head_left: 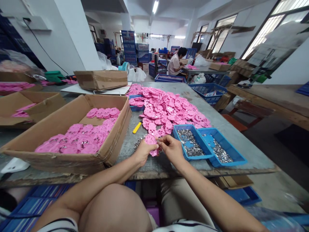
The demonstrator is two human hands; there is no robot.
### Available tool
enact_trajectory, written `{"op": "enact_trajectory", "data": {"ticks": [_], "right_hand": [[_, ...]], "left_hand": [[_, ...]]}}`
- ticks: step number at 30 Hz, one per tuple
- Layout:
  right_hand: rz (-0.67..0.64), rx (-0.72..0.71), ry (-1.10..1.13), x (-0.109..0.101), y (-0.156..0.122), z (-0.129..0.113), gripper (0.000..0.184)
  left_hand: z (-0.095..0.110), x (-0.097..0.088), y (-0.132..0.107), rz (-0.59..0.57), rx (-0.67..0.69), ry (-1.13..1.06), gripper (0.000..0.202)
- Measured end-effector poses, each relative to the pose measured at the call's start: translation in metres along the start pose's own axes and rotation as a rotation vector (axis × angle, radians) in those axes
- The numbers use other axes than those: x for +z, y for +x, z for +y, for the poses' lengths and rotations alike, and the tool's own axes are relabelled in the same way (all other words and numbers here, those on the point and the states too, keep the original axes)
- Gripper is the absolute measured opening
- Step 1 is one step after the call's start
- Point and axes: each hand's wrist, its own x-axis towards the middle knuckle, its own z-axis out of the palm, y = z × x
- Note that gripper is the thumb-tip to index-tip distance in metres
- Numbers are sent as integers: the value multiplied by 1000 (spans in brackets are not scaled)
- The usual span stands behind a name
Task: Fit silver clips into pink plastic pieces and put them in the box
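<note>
My left hand [143, 150] is closed on a pink plastic piece [150, 140], its thumb lying across the piece. At that piece's right edge, my right hand [170, 148] pinches with thumb and fingertips; whatever it holds is too small to make out. Small metal parts [138, 143] lie on the table around and behind my left hand. Just beyond both hands rises a big heap of similar pink pieces [169, 108]. To the right of my right hand stand two blue trays [198, 157] [238, 163] with small shiny metal parts in them.
A large cardboard box [112, 137] with pink pieces stands at left. Between box and heap lies a yellow-handled tool [137, 127]. Behind are a small blue bin [135, 108] and another carton [101, 80]. Farther back, a person [175, 64] sits at another table.
</note>
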Motion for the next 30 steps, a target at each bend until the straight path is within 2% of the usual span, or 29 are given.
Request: {"op": "enact_trajectory", "data": {"ticks": [5,8,13,17,20,24,30], "right_hand": [[-55,-46,-129,2,-2,1,8],[-102,12,-159,0,3,-1,5],[-176,68,-213,-6,12,-5,16],[-233,115,-1,-9,12,-2,16],[-219,115,170,-12,10,-2,21],[-222,13,114,-15,9,-7,25],[-295,-22,31,-17,7,-15,18]], "left_hand": [[3,3,0,18,-10,53,29],[5,3,-1,30,-33,91,32],[6,1,-4,37,-53,91,40],[7,2,-5,-14,-50,12,49],[9,5,-5,-51,-54,-77,49],[13,8,-4,-34,-78,-81,56],[15,8,-6,-39,-76,-47,64]]}}
